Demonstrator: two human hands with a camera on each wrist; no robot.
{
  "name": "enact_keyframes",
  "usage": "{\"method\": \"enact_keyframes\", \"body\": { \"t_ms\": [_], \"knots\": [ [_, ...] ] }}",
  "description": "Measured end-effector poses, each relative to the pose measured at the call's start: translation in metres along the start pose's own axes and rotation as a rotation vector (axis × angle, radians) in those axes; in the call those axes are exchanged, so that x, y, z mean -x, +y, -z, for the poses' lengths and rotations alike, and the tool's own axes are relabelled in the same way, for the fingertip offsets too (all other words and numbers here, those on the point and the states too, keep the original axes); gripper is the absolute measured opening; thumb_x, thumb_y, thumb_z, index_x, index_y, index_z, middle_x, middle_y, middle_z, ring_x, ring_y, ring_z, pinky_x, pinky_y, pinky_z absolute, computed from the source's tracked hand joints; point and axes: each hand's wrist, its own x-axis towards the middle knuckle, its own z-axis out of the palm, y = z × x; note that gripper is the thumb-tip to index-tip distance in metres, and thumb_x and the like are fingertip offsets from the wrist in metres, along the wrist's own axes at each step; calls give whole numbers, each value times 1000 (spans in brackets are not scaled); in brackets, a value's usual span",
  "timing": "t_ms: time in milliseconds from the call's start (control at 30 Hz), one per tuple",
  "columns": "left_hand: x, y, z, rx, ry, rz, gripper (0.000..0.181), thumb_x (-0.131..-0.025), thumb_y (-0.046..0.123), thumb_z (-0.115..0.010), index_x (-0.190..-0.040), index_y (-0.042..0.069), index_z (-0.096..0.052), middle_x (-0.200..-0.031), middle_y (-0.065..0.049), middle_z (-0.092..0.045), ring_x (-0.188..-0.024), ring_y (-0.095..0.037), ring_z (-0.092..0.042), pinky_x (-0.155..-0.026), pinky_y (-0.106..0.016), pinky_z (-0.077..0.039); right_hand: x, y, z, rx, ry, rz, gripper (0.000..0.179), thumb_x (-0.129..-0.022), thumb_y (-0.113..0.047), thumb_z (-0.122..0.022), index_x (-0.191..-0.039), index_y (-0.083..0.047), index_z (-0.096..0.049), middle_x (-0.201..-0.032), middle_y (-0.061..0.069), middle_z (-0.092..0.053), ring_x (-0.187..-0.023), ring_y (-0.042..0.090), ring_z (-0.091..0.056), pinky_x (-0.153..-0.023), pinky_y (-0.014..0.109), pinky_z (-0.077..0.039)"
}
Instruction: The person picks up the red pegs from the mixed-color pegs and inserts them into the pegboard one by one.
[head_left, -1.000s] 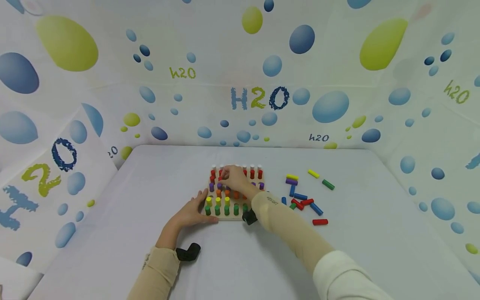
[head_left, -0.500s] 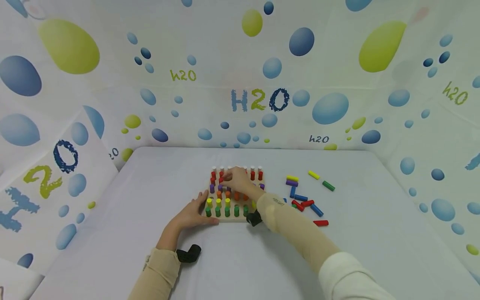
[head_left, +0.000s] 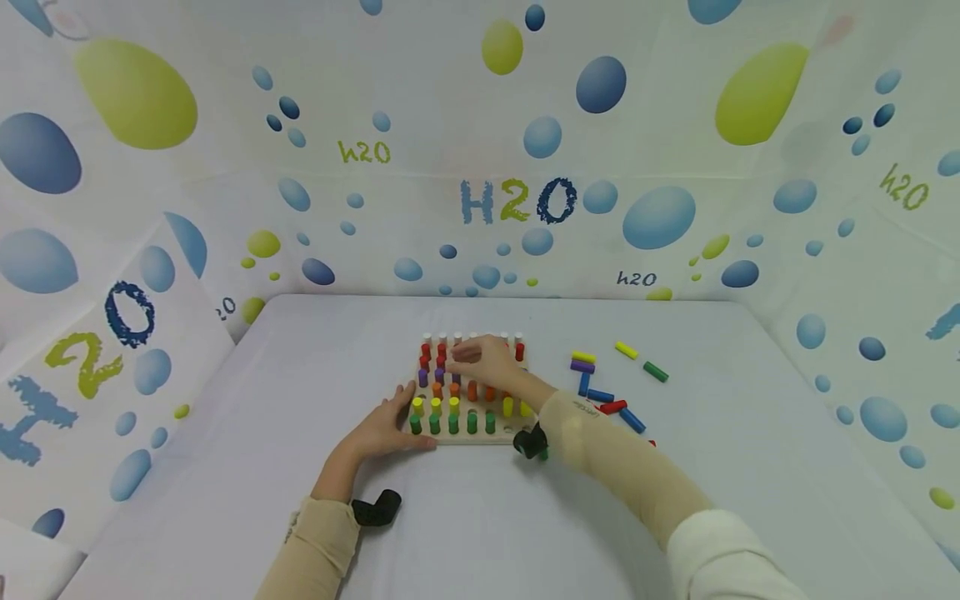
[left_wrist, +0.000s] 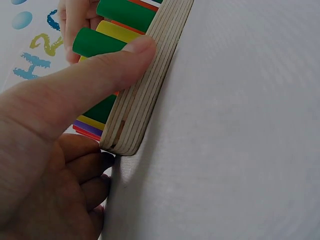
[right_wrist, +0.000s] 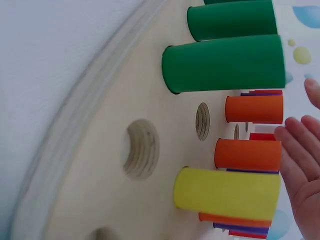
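A wooden pegboard stands in front of me, with colored pegs upright in rows: green, yellow, orange, purple, red and white. My left hand grips its near left corner. In the left wrist view the thumb presses on the plywood edge, with the other fingers curled by the corner. My right hand hovers over the purple and red rows, beside a standing red peg. In the right wrist view its fingers are extended and no peg shows in them.
Loose pegs lie right of the board, among them a blue peg, a green peg, a yellow peg and a purple peg. Some are hidden behind my right sleeve. Bare holes show between pegs in the right wrist view.
My right hand has moved to the right, away from a red peg on the left of the board, and its forearm now covers more loose pegs. The left hand stays put.
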Motion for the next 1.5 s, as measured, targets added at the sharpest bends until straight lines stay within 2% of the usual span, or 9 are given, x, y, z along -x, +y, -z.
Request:
{"method": "enact_keyframes", "body": {
  "t_ms": [233,500,667,833,1167,1500],
  "knots": [
    [-1,0,-2,4,1,3,112,-65,50,-77,-147,10,-13,-150,-21,-5,-133,-47,-2,-104,-62,-10,17,2,10,-128,-3,82,38,-83,-25,-68,-116,-6,-62,-110,4,-65,-100,15,-61,-85,27,-49],
    [0,1,-1,10,4,11,112,-65,49,-77,-147,11,-13,-150,-20,-5,-134,-45,-2,-104,-61,-9,32,10,19,-135,39,145,35,-83,-24,-68,-110,-3,-65,-106,6,-67,-96,16,-63,-81,25,-51],
    [0,1,0,10,8,-7,112,-65,49,-78,-147,9,-13,-150,-21,-5,-134,-46,-2,-105,-60,-9,41,14,26,-178,46,132,33,-83,-23,-68,-109,-2,-65,-105,7,-67,-95,17,-64,-79,26,-52],
    [0,1,2,13,6,-3,112,-65,47,-78,-147,9,-13,-150,-21,-4,-134,-45,-1,-105,-59,-8,49,18,31,-211,62,96,35,-83,-23,-68,-111,-3,-64,-105,7,-67,-94,16,-64,-80,26,-52],
    [-2,-2,1,16,7,2,114,-63,50,-78,-147,10,-13,-150,-20,-4,-134,-45,-2,-105,-59,-9,68,27,47,-253,96,78,34,-85,-18,-66,-113,2,-62,-104,11,-67,-95,20,-64,-82,29,-51],
    [0,-3,-1,28,12,-19,113,-64,49,-78,-147,9,-13,-150,-20,-5,-135,-44,-1,-106,-58,-8,84,34,62,-278,133,31,41,-83,-25,-68,-114,1,-62,-109,10,-65,-97,19,-64,-83,29,-51]
  ]
}}
